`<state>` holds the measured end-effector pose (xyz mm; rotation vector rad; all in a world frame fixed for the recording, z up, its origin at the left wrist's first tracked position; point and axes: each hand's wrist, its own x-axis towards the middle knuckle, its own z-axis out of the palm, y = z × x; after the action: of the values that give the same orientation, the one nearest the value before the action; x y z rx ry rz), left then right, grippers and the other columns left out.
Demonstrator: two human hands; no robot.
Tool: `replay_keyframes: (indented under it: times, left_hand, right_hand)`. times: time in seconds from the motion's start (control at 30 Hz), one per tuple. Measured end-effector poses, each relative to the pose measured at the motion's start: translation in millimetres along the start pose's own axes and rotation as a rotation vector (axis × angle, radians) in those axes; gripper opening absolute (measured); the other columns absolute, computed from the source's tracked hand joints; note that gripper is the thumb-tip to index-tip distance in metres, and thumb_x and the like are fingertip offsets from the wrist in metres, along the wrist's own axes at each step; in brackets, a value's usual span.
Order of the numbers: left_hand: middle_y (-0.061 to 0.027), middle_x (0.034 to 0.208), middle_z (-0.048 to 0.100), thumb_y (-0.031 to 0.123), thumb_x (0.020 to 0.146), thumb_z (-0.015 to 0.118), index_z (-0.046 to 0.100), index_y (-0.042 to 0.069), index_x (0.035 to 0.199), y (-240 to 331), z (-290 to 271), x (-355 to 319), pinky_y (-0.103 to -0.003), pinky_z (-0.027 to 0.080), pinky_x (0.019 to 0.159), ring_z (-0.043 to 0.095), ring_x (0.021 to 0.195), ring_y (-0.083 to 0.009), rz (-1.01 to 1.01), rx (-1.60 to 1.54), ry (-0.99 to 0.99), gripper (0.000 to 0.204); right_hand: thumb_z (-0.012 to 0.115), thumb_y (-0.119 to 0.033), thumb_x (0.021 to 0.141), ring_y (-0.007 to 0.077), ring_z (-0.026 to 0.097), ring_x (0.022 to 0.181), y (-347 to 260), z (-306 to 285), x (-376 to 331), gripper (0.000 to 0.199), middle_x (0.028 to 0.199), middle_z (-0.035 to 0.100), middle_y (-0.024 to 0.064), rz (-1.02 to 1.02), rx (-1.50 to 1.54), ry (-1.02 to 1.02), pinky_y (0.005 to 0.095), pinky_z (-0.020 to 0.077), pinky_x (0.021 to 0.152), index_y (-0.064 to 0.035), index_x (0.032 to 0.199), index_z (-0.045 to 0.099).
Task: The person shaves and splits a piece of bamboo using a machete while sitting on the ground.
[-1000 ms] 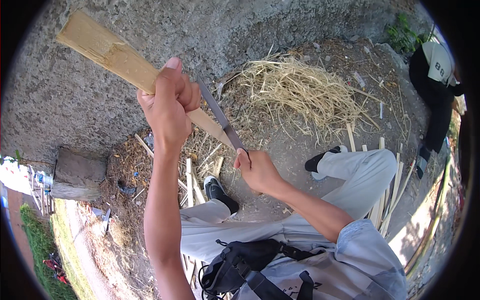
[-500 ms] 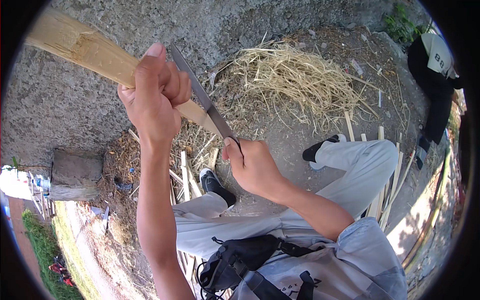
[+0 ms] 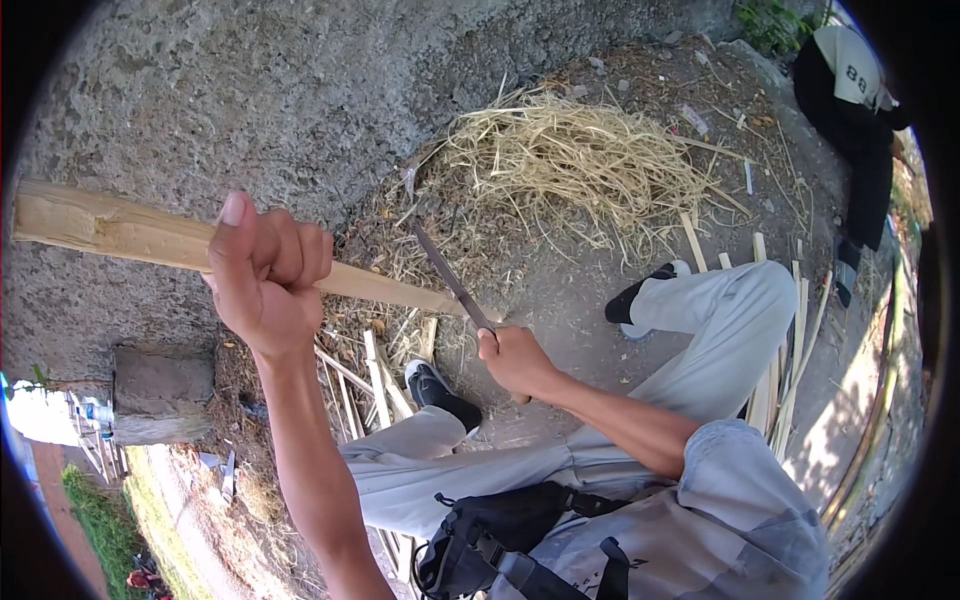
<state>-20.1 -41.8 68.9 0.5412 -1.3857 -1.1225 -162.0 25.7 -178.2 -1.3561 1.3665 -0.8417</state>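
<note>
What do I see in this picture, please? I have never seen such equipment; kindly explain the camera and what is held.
There is no robot here, only a person's two bare hands. The camera is worn on the head and looks down; its fisheye lens bends straight edges near the rim. The left hand has its grip around a pale wooden strip. The right hand holds a knife, its blade near the strip's right end; whether they touch is unclear. On the ground lie a heap of thin, pale shavings and several loose strips. Another person is partly visible at upper right.
</note>
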Motion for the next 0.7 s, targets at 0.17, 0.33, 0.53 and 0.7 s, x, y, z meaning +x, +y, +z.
replay_keyframes:
  times: [0.17, 0.33, 0.53, 0.7]
  left_hand:
    - [0.0031, 0.045, 0.017, 0.03, 0.097, 0.047, 0.022, 0.016, 0.055, 3.6, 15.4, 4.3, -0.029, 0.012, 0.041, 0.012, 0.039, -0.0076, 0.026, 0.019, 0.024, 0.051]
    - [0.0031, 0.046, 0.016, 0.031, 0.097, 0.049, 0.021, 0.017, 0.054, 0.4, 8.1, 9.7, -0.029, 0.011, 0.041, 0.011, 0.04, -0.0074, 0.058, 0.096, 0.259, 0.053]
    - [0.0041, 0.05, 0.015, 0.03, 0.096, 0.051, 0.02, 0.017, 0.058, 4.4, -16.3, 4.3, -0.028, 0.012, 0.044, 0.01, 0.045, -0.0081, 0.052, 0.072, 0.303, 0.05]
    - [0.0042, 0.049, 0.015, 0.027, 0.097, 0.049, 0.021, 0.017, 0.059, 13.0, -6.8, -6.4, -0.028, 0.013, 0.044, 0.01, 0.044, -0.0078, 0.052, 0.031, 0.202, 0.048]
  right_hand:
    - [0.045, -0.023, 0.098, 0.0293, 0.055, 0.049, -59.5, -17.2, -21.7, 0.037, 0.054, 0.053, 0.0154, -0.179, 0.075, 0.038, 0.0412, 0.0429, 0.054, 0.0016, 0.074, 0.059]
    - [0.046, -0.025, 0.098, 0.0414, 0.056, 0.056, 18.2, 20.5, -7.9, 0.039, 0.057, 0.055, 0.0221, -0.168, -0.003, 0.101, 0.0495, 0.0445, 0.061, 0.004, 0.076, 0.06]
    - [0.046, -0.025, 0.098, 0.0455, 0.057, 0.058, -19.6, 1.0, -7.3, 0.039, 0.059, 0.056, 0.0255, -0.113, -0.04, -0.033, 0.0522, 0.0453, 0.06, 0.0057, 0.077, 0.059]
    - [0.046, -0.023, 0.098, 0.0451, 0.057, 0.058, -83.0, -5.6, -29.9, 0.039, 0.06, 0.056, 0.0267, -0.239, 0.081, -0.037, 0.0509, 0.0436, 0.058, 0.0059, 0.075, 0.058]
